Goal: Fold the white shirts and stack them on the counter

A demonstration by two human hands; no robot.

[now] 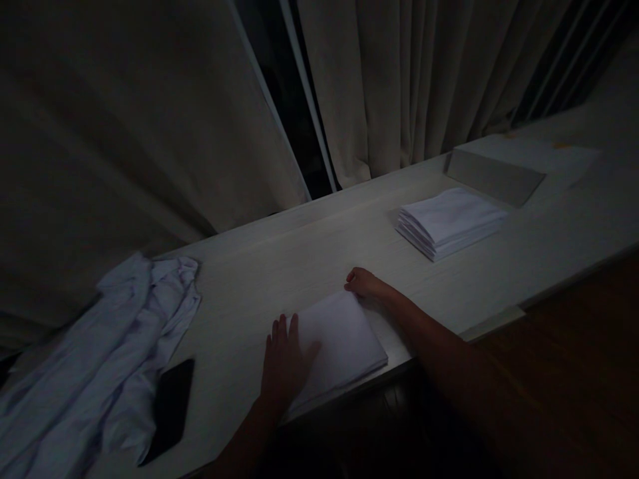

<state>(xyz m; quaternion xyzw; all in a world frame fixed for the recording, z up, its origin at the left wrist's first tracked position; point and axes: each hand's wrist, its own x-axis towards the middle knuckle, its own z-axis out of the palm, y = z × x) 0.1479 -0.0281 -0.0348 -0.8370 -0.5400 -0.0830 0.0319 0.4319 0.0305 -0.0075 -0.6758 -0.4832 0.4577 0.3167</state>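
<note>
A folded white cloth (342, 339) lies flat at the front edge of the table, between my hands. My left hand (285, 356) rests on its left side with the fingers spread. At its far right corner, my right hand (363, 282) has its fingers closed in a pinch on the cloth's edge. Farther right sits a stack of folded white cloths (452, 219). On the left lies a rumpled heap of white cloth (134, 339), partly over or against a dark, flat phone-like object (172, 406).
The pale table (239, 299) runs from lower left to upper right. A white box-like object (494, 174) stands behind the stack. Long beige curtains (389, 86) hang along the table's far edge. The wooden floor (574, 359) shows at the right. The light is dim.
</note>
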